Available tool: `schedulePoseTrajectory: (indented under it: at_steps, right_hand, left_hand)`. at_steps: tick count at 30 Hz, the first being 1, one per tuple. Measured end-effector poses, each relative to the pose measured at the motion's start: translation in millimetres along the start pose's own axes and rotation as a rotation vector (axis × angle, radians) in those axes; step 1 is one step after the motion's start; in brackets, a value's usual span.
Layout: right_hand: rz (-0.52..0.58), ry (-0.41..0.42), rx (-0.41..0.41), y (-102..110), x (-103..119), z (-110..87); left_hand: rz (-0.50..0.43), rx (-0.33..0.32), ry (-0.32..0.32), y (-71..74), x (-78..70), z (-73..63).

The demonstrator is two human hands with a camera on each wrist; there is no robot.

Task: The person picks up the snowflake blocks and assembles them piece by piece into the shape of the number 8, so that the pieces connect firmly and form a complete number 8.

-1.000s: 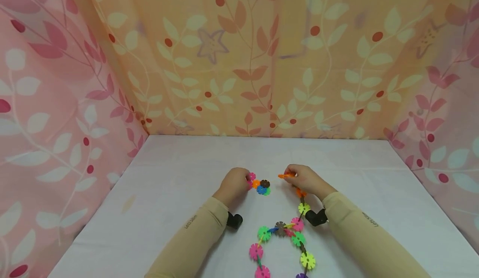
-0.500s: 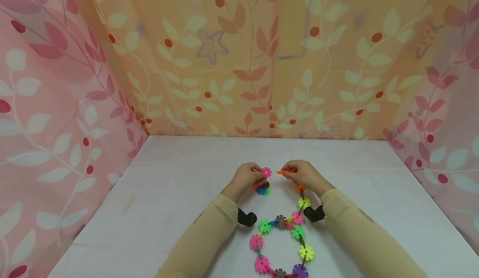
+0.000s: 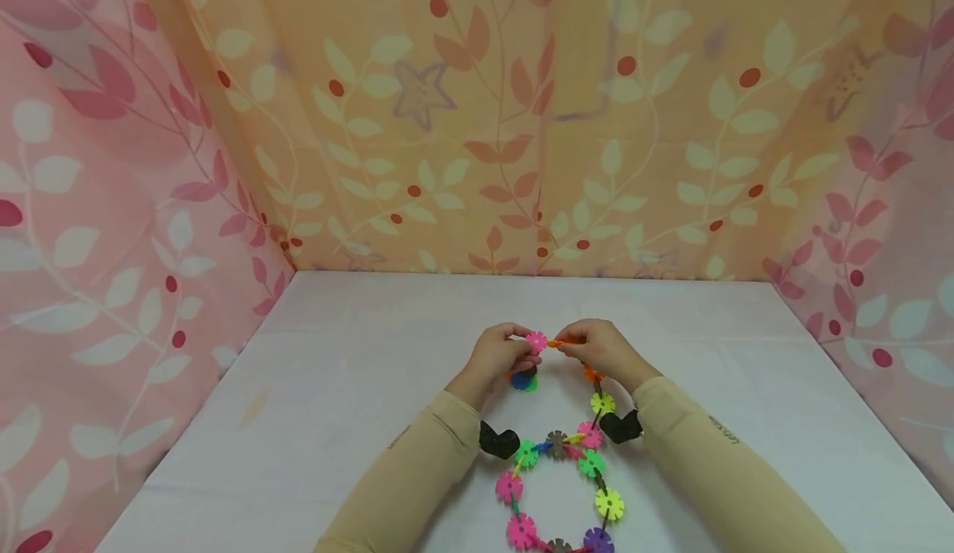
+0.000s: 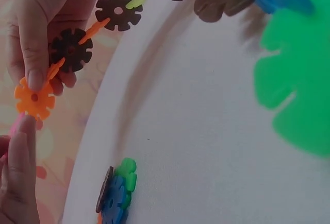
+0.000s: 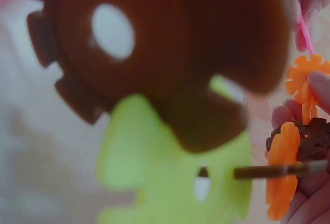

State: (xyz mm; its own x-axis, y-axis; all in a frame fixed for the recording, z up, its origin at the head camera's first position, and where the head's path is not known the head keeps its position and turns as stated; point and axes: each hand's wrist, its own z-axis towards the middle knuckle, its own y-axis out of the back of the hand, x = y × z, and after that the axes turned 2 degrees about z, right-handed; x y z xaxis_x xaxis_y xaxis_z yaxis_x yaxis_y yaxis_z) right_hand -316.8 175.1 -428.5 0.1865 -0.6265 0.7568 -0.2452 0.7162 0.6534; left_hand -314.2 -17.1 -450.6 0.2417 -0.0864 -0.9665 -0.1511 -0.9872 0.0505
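Note:
In the head view my left hand (image 3: pixel 492 356) pinches a pink notched flower disc (image 3: pixel 537 341). Facing it, my right hand (image 3: pixel 605 352) holds the orange flower disc (image 4: pixel 34 98) at the end of a linked chain, thumb on its face in the left wrist view. The edges of the two discs meet between the hands. From the right hand the chain runs down through brown, orange and yellow discs (image 3: pixel 603 404) to a ring of linked discs. Only the edge of the pink disc (image 5: pixel 306 36) shows in the right wrist view.
A small pile of loose discs, with a blue one (image 4: pixel 113 201) on view, lies below the left hand. The ring's pink disc (image 3: pixel 509 487) and purple disc (image 3: pixel 599 540) lie near the front on the white table (image 3: pixel 298 420). Patterned curtains (image 3: pixel 477 122) stand behind and at both sides.
My left hand has moved right and slightly up from beside the loose pile, bringing the pink disc against the orange one. The right hand has shifted only a little, still holding the chain's end.

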Motion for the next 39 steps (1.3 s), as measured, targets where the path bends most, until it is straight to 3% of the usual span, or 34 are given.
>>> schedulePoseTrajectory:
  at_steps: [11, 17, 32, 39]
  right_hand:
    - [-0.010, -0.005, -0.009, -4, 6, -2.4]
    - [-0.008, 0.005, -0.020, -3, 7, -3.1]
    - [-0.025, 0.043, -0.020, -6, 15, -5.7]
    - [-0.031, 0.040, -0.016, -7, 19, -5.2]
  left_hand:
    - [0.020, -0.056, -0.017, -2.7, -7.5, -9.7]
    - [0.036, -0.085, -0.031, -2.8, -4.4, -9.1]
    - [-0.025, -0.043, -0.019, -2.9, 3.5, -7.1]
    - [-0.130, -0.033, 0.010, -3.1, 4.4, -9.5]
